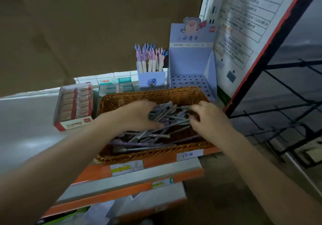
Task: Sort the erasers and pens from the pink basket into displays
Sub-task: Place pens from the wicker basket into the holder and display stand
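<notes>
Hands: both are in the basket, near each other over one bundle of pens.
Left hand [139, 115]: fingers lie over the top of the bundle and the thumb comes in under it, so it grips the pens [163, 118] from the left.
Right hand [207, 118]: fingers curl onto the right ends of the same bundle; motion blur hides how firm the grip is.
Basket [153, 152]: woven and brown, with more grey and lilac pens lying crosswise on its floor under the hands.
Front edge: the basket's front rim sits right at the orange lip of the shelf [162, 160], above the price labels [127, 168].
Left edge: red eraser box [73, 106] stands just beside the basket, tilted back; green eraser boxes [115, 85] lie behind it.
Back edge: pen cup [151, 79], with pink and purple pens upright in it, and holed display [190, 64] stand just behind the rear rim.
Right edge: sign board [244, 24] leans close to the basket's right corner, and a wire grid [287, 120] lies beyond it.
Open room: a pale bare surface runs left of the red eraser box; brown cardboard [87, 24] closes off the back.
</notes>
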